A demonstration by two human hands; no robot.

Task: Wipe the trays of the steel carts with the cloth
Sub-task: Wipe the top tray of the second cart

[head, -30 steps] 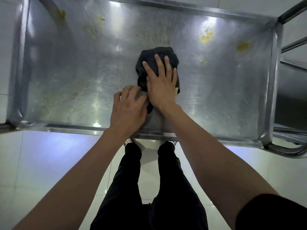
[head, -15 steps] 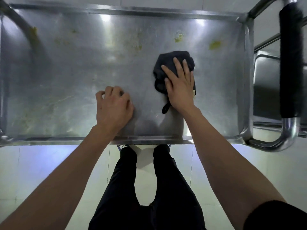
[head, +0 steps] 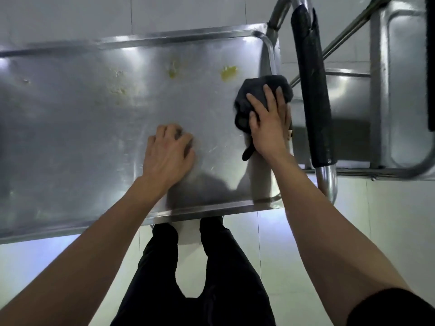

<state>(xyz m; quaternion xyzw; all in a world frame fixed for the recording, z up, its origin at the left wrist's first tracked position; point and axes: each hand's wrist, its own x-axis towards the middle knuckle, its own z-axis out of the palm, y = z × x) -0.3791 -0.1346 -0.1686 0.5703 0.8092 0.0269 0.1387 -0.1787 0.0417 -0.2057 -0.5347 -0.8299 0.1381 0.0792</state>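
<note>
Two hands are on the tray (head: 70,128). Our left hand (head: 168,154) rests near its front edge, fingers (head: 164,134) curled under and holding nothing, bracing us. Further right, our right hand (head: 268,124) lies flat on the cloth (head: 256,90), its fingers (head: 270,95) spread straight and pressing the dark bundle down at the tray's right end, just beside the rim.

What could go wrong, as we judge it: the cloth sits below and to the right of the stains (head: 228,72), so a stroke along the near half would miss them. Dried residue may only smear under light pressure. The cloth is bunched, with one tail hanging loose toward us, and a flat palm pins it without gripping, so a hard push could slide off it or drag it over the rim. The left hand's weight could roll the cart.

Counting left to right: one tray under our hands; two clear yellow stains along its far side, plus a paler speckled patch to their left; one cloth; one padded handle (head: 310,90); and a second cart (head: 379,95) at far right, its trays only partly in view.
</note>
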